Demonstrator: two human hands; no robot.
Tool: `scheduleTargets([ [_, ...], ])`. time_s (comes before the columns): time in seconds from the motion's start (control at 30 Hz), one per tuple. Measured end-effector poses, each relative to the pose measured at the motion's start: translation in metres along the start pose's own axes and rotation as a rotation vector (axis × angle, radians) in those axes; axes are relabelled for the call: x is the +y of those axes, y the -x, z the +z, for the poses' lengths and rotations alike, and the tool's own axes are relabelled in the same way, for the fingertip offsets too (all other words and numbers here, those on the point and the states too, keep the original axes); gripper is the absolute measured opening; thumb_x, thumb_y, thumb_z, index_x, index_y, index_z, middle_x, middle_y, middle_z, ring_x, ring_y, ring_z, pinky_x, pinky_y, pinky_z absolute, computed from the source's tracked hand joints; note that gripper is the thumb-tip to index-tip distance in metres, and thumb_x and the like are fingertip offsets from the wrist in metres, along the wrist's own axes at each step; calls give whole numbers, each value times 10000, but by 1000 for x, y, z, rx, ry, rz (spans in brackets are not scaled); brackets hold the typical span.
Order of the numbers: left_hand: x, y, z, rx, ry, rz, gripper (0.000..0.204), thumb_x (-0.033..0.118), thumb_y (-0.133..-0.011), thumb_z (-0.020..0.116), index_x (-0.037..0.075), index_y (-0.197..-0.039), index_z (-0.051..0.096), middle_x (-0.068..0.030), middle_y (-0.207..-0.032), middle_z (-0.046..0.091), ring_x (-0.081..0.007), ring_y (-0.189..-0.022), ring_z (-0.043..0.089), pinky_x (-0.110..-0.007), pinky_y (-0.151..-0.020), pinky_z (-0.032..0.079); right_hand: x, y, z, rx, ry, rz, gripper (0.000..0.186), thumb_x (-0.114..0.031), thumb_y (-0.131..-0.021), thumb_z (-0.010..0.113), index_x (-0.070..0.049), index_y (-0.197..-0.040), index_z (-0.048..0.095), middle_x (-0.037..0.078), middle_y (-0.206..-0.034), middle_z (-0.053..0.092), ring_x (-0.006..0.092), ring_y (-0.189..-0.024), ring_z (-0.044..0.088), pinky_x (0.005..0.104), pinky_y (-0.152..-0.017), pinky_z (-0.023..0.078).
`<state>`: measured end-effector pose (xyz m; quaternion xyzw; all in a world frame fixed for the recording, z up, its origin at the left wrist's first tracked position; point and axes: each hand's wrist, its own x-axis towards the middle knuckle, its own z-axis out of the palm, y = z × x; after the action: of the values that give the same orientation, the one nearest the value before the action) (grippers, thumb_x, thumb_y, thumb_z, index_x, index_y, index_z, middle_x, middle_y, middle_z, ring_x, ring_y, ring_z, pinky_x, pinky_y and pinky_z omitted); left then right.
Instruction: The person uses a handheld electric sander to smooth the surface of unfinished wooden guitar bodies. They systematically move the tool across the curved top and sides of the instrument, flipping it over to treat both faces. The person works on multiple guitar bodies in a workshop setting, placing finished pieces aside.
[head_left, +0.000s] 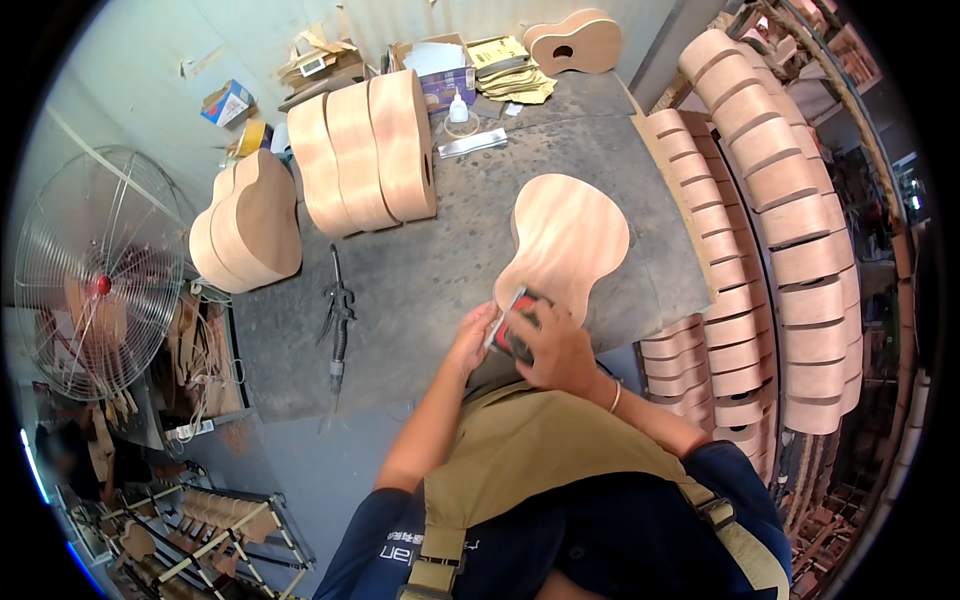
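Note:
A pale wooden guitar body [568, 235], small and waisted, lies flat on the dark worktable with its narrower end toward me. My right hand [556, 348] is wrapped round a red and black hand sanding block [515, 325], tilted on edge at the near left side of the body. The block's pale flat face turns to the left. My left hand [474, 338] grips the near left edge of the same body, beside the block; some of its fingertips are hidden.
More guitar bodies [350, 155] stand at the back left of the worktable [440, 270]. A black air hose tool [338, 330] lies left of me. Behind are a glue bottle [458, 108] and yellow paper packs [510, 70]. Stacked bodies [790, 220] line the right; a fan [100, 280] stands left.

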<state>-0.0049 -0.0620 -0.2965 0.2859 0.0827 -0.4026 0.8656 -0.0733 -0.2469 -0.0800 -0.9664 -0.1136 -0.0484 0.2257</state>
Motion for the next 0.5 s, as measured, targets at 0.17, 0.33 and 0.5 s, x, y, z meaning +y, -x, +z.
scheduleTargets([
  [0.17,-9,-8,-10,124,-128,129,424,325,-1183,597,-7,-1442,640,-143,-1349,776,-193,-1239,753,-389,-1098,612,6,6,-7,5,-51,110,711,-205,-722,914,-219,-1402,707,111,-1228,625,374,-1106,676,473,-773,633],
  [0.33,5,6,23,203,-100,75,436,372,-1160,642,-7,-1374,676,-155,-1349,776,-208,-1210,768,-374,-1088,616,15,29,-15,-37,-86,41,682,-166,-725,896,-222,-1381,717,107,-1179,618,353,-1086,688,482,-736,621],
  [0.5,5,1,35,333,-186,61,463,444,-1091,750,16,-1266,736,-136,-1260,809,-201,-1148,788,-363,-1045,632,69,1,-44,108,-65,182,661,-175,-747,897,-229,-1373,692,117,-1153,632,366,-1039,668,497,-859,596],
])
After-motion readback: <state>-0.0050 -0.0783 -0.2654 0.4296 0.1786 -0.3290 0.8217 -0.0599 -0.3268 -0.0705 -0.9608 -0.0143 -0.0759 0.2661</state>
